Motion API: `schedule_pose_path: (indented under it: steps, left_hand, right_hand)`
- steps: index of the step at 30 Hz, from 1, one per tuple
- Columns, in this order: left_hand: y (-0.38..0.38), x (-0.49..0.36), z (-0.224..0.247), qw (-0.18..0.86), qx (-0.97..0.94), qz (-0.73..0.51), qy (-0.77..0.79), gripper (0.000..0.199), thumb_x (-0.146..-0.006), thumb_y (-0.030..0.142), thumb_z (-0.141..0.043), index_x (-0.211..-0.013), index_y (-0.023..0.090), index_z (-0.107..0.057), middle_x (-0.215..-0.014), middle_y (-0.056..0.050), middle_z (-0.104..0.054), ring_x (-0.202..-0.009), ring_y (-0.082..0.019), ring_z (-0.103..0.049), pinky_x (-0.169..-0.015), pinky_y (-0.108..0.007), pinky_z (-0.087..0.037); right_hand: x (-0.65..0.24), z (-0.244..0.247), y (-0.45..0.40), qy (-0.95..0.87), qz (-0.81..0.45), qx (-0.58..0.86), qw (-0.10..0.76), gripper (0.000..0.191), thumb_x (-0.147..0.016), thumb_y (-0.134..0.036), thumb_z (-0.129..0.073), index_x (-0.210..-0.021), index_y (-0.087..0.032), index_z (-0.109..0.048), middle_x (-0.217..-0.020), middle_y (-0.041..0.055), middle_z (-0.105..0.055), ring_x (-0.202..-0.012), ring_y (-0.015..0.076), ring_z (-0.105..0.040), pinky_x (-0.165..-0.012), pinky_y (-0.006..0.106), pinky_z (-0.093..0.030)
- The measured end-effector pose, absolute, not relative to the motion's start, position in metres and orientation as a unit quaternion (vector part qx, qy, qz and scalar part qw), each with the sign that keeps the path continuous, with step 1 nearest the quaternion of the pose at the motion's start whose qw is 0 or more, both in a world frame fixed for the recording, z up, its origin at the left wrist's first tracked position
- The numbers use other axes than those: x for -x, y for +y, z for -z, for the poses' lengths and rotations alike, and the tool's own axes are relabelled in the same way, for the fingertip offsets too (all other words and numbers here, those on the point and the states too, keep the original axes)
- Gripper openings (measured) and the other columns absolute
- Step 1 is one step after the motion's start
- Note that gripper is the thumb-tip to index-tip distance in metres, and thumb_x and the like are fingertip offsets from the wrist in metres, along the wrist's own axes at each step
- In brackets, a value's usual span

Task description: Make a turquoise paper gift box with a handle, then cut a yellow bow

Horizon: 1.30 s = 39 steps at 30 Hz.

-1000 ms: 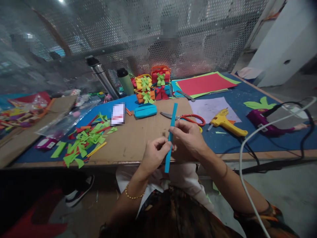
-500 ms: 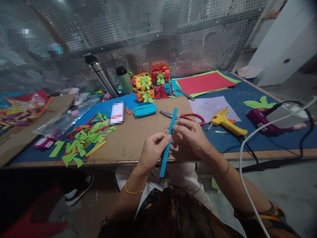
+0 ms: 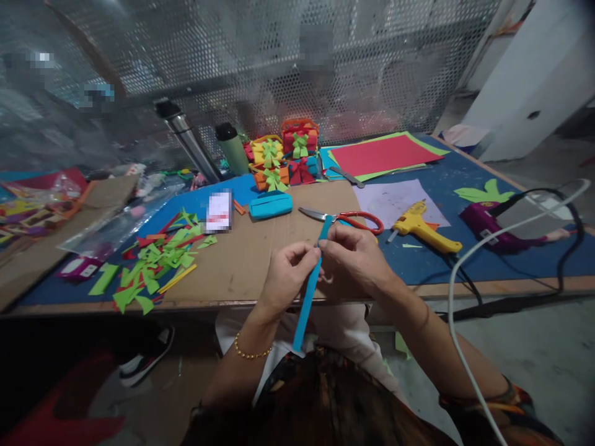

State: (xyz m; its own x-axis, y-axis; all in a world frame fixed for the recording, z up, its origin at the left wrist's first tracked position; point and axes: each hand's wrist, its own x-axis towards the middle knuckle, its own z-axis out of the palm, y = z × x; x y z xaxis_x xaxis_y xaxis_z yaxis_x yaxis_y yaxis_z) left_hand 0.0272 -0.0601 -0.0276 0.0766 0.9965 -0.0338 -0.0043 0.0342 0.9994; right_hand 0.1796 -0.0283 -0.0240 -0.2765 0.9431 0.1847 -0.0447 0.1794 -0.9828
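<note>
A narrow blue paper strip slants between my two hands, over the front edge of the cardboard sheet. My left hand pinches it near its upper part with thumb and forefinger. Close beside it, my right hand is closed on the same strip, its fingertips meeting the left ones. The strip's lower end hangs past the table edge above my lap. Just beyond the hands lie scissors with red handles, and a folded blue paper piece rests to their left.
Green and red paper scraps are heaped at the left. A yellow glue gun lies on the right, near a white cable. Small decorated paper baskets, two bottles and coloured sheets are at the back.
The strip has slid down and toward me, so less of it shows above my fingers and more hangs below. My right fingertips have come nearer my left ones.
</note>
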Motion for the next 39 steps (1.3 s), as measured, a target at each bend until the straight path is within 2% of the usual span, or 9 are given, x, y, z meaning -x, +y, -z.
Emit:
schedule_pose_path:
  steps: [4,9,14,19,26,30,33,39]
  left_hand:
    - [-0.064,-0.028,0.028,0.507,-0.520,-0.471,0.501,0.036,-0.078,0.049,-0.076,-0.067,0.018,-0.063,-0.057,0.000,-0.064,-0.051,-0.010,-0.057,-0.049,-0.019,-0.045]
    - [-0.070,-0.028,0.028,0.509,-0.527,-0.457,0.504,0.032,-0.078,0.046,-0.074,-0.068,0.018,-0.065,-0.059,0.000,-0.065,-0.050,-0.010,-0.056,-0.048,-0.020,-0.044]
    - [-0.067,-0.027,0.025,0.505,-0.548,-0.457,0.486,0.030,-0.082,0.046,-0.070,-0.074,0.017,-0.069,-0.064,-0.001,-0.067,-0.055,-0.012,-0.060,-0.052,-0.023,-0.050]
    - [-0.058,-0.030,0.022,0.497,-0.549,-0.471,0.480,0.033,-0.078,0.048,-0.075,-0.071,0.017,-0.068,-0.060,0.001,-0.064,-0.053,-0.012,-0.060,-0.051,-0.023,-0.051]
    - [-0.058,-0.030,0.026,0.462,-0.561,-0.482,0.490,0.028,-0.083,0.045,-0.072,-0.075,0.018,-0.070,-0.061,0.000,-0.066,-0.052,-0.010,-0.057,-0.053,-0.022,-0.048]
    - [-0.057,-0.030,0.026,0.409,-0.604,-0.480,0.487,0.028,-0.085,0.040,-0.068,-0.068,0.018,-0.066,-0.058,0.001,-0.062,-0.053,-0.010,-0.053,-0.051,-0.021,-0.041]
    - [-0.058,-0.029,0.025,0.363,-0.644,-0.477,0.475,0.026,-0.088,0.035,-0.065,-0.069,0.017,-0.068,-0.062,0.001,-0.062,-0.059,-0.010,-0.054,-0.057,-0.022,-0.042]
    - [-0.061,-0.019,0.024,0.447,-0.622,-0.445,0.465,0.037,-0.094,0.050,-0.064,-0.083,0.017,-0.076,-0.069,0.000,-0.066,-0.063,-0.013,-0.058,-0.060,-0.024,-0.049]
  right_hand:
    - [-0.183,0.018,-0.025,-0.610,-0.488,0.382,0.494,0.031,-0.075,-0.044,-0.069,-0.062,-0.022,-0.052,-0.058,-0.0047,-0.048,-0.056,0.0104,-0.042,-0.054,0.026,-0.034]
    - [-0.184,0.016,-0.020,-0.581,-0.474,0.405,0.524,0.027,-0.074,-0.046,-0.070,-0.068,-0.021,-0.063,-0.060,-0.0036,-0.052,-0.054,0.0098,-0.039,-0.052,0.027,-0.029]
    - [-0.183,0.018,-0.022,-0.588,-0.471,0.398,0.523,0.026,-0.072,-0.042,-0.070,-0.061,-0.022,-0.059,-0.055,-0.0048,-0.049,-0.054,0.0101,-0.038,-0.054,0.027,-0.031]
    - [-0.182,0.019,-0.027,-0.596,-0.472,0.398,0.514,0.027,-0.072,-0.042,-0.070,-0.059,-0.022,-0.059,-0.053,-0.0048,-0.047,-0.056,0.0111,-0.041,-0.057,0.028,-0.035]
    - [-0.186,0.020,-0.023,-0.580,-0.504,0.398,0.502,0.045,-0.083,-0.060,-0.060,-0.061,-0.021,-0.059,-0.058,-0.0006,-0.055,-0.054,0.0120,-0.045,-0.054,0.029,-0.034]
    - [-0.185,0.021,-0.022,-0.620,-0.474,0.396,0.483,0.028,-0.077,-0.046,-0.067,-0.063,-0.022,-0.059,-0.052,-0.0050,-0.049,-0.052,0.0114,-0.043,-0.055,0.028,-0.034]
    - [-0.183,0.022,-0.021,-0.618,-0.473,0.388,0.494,0.016,-0.071,-0.035,-0.063,-0.063,-0.023,-0.057,-0.052,-0.0059,-0.049,-0.051,0.0110,-0.041,-0.054,0.028,-0.033]
    - [-0.183,0.021,-0.022,-0.608,-0.463,0.378,0.523,0.017,-0.074,-0.034,-0.064,-0.064,-0.023,-0.056,-0.055,-0.0058,-0.048,-0.054,0.0113,-0.041,-0.056,0.028,-0.032]
